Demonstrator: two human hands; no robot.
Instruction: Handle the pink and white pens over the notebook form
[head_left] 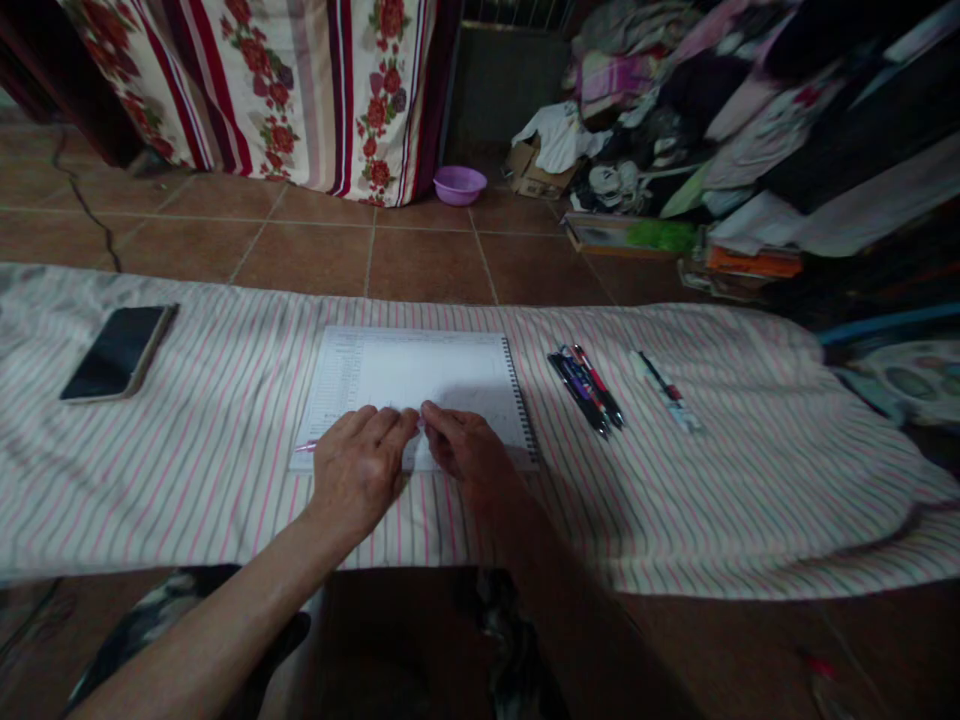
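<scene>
A spiral-bound notebook (450,360) lies open on the striped cloth in front of me, its wire binding on the right and small print down its left side. My left hand (364,455) rests over the lower part of the page, fingers bent and closed. A pink pen (305,447) pokes out to the left from beneath that hand; most of it is hidden. Against the left fingertips, my right hand (461,440) makes a pinch. Something tiny and pinkish shows between the two hands, too small to name.
Several pens (585,390) lie in a bunch right of the notebook, with a white-and-black pen (667,388) farther right. A dark phone (118,352) is at the left. Beyond the striped cloth (225,420), a purple basin (460,186) stands on the tiled floor near piled clothes (637,80).
</scene>
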